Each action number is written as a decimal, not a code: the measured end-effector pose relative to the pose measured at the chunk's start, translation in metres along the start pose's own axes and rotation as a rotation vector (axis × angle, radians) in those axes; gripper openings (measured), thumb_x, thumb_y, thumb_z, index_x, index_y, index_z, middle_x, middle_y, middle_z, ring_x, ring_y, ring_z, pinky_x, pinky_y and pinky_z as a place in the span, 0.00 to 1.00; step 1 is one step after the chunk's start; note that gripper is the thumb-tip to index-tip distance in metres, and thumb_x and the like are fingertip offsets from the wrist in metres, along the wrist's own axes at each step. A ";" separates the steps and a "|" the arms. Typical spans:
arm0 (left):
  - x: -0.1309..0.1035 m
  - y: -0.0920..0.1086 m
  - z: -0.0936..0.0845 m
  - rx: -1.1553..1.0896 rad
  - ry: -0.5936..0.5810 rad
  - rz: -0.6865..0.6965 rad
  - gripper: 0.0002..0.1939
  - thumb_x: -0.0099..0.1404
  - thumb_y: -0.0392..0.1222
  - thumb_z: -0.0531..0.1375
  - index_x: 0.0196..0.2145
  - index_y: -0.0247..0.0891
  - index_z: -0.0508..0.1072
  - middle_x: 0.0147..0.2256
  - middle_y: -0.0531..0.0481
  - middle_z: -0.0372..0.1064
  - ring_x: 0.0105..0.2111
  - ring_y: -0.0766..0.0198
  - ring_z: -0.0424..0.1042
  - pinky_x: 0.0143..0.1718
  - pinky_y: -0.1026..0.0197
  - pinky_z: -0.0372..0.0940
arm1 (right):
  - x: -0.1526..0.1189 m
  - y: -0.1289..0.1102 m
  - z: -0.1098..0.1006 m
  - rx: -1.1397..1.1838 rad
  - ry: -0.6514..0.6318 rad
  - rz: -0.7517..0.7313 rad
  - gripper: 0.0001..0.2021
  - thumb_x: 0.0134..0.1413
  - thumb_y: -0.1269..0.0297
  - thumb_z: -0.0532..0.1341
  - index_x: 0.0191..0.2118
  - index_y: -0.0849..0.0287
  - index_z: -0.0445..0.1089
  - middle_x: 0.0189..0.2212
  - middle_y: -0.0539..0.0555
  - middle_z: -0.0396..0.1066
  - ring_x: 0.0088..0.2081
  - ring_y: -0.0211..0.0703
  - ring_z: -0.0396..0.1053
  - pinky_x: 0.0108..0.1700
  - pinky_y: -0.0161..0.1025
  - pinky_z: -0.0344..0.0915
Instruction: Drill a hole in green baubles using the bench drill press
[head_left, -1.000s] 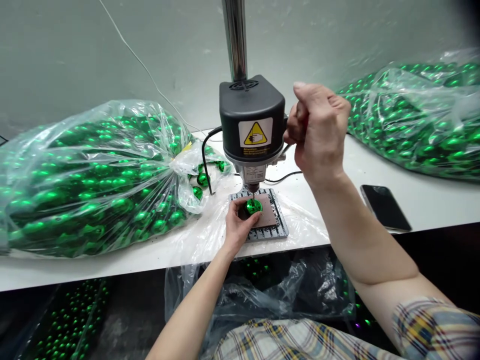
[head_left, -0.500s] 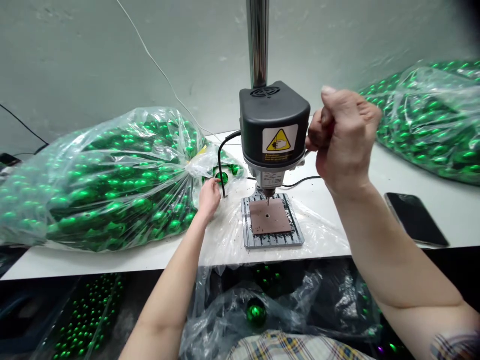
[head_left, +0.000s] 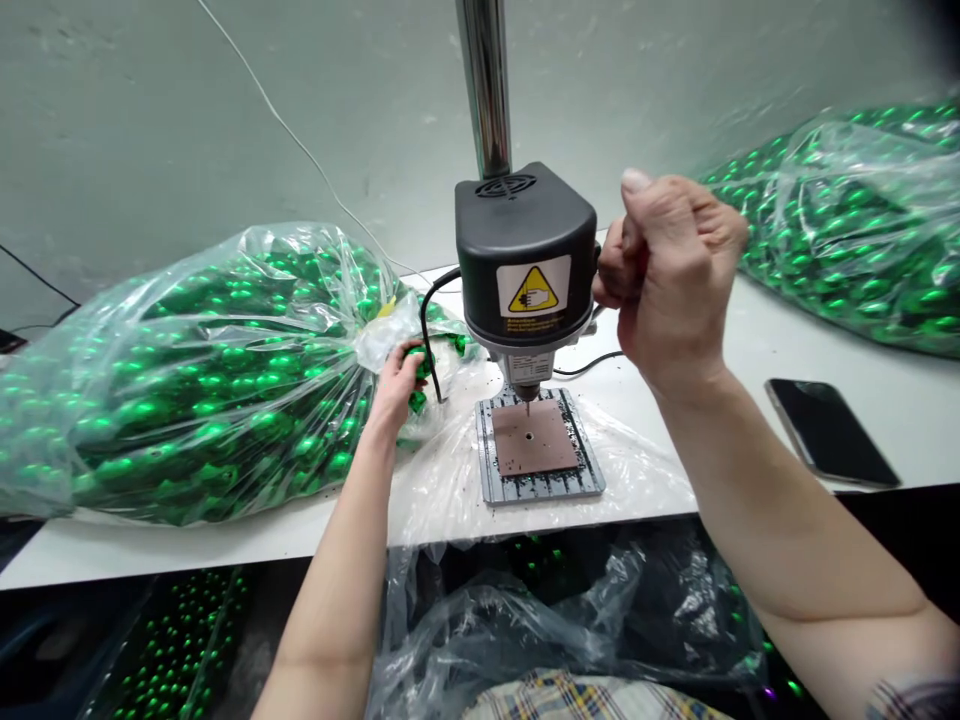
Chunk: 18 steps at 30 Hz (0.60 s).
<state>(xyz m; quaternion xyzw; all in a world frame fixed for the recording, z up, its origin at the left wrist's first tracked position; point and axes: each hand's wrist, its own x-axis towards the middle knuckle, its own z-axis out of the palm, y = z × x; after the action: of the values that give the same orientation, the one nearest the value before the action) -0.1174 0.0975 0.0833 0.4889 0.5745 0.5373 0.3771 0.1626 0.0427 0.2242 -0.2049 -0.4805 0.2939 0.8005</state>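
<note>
My left hand is at the mouth of the big tied clear bag on the left. Its fingers are curled on a shiny green ball, partly hidden by the hand and a black cable. My right hand is closed in a fist at the right side of the bench drill press, wrapped round its feed handle, which the fingers mostly cover. Below the motor head, the drill bit points down above a brown square pad with a dark hole. The pad lies on the slotted metal base.
Bags full of green balls lie left and right on the white table. A phone rests at the right. Clear plastic sheeting hangs below the front edge. Dark shavings surround the base.
My left hand has moved to the left and its fingers now curl on a green ball. The ball seen in the lower plastic is no longer visible. My right hand stays on the handle.
</note>
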 end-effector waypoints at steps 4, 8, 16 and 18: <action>-0.063 0.020 -0.019 -0.397 -0.083 -0.185 0.20 0.62 0.55 0.64 0.48 0.43 0.71 0.39 0.50 0.73 0.30 0.65 0.70 0.25 0.65 0.62 | 0.000 0.000 -0.001 -0.011 -0.018 0.004 0.27 0.56 0.50 0.69 0.19 0.54 0.53 0.13 0.43 0.48 0.13 0.30 0.48 0.12 0.37 0.42; -0.107 0.025 -0.018 -0.498 -0.070 -0.213 0.21 0.60 0.51 0.69 0.48 0.45 0.70 0.42 0.49 0.75 0.34 0.64 0.74 0.32 0.64 0.69 | -0.001 -0.001 -0.001 -0.046 -0.023 -0.004 0.27 0.59 0.48 0.66 0.20 0.54 0.53 0.14 0.44 0.49 0.14 0.30 0.48 0.13 0.37 0.43; -0.129 0.007 0.021 -0.555 -0.248 -0.399 0.29 0.61 0.60 0.67 0.54 0.42 0.69 0.44 0.41 0.77 0.36 0.59 0.77 0.36 0.57 0.72 | 0.003 0.005 -0.003 -0.054 -0.026 -0.011 0.29 0.55 0.42 0.67 0.21 0.54 0.51 0.13 0.43 0.50 0.14 0.29 0.46 0.13 0.36 0.43; -0.136 -0.001 0.036 -0.475 -0.232 -0.346 0.32 0.56 0.56 0.72 0.53 0.42 0.70 0.43 0.45 0.76 0.37 0.61 0.76 0.38 0.58 0.73 | 0.004 0.006 -0.004 -0.070 -0.035 -0.011 0.31 0.53 0.39 0.66 0.21 0.54 0.49 0.13 0.43 0.49 0.13 0.28 0.45 0.13 0.35 0.42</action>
<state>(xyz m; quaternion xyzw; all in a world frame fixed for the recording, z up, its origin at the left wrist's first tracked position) -0.0508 -0.0247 0.0647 0.3401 0.4608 0.5250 0.6296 0.1656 0.0494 0.2216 -0.2251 -0.5057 0.2760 0.7858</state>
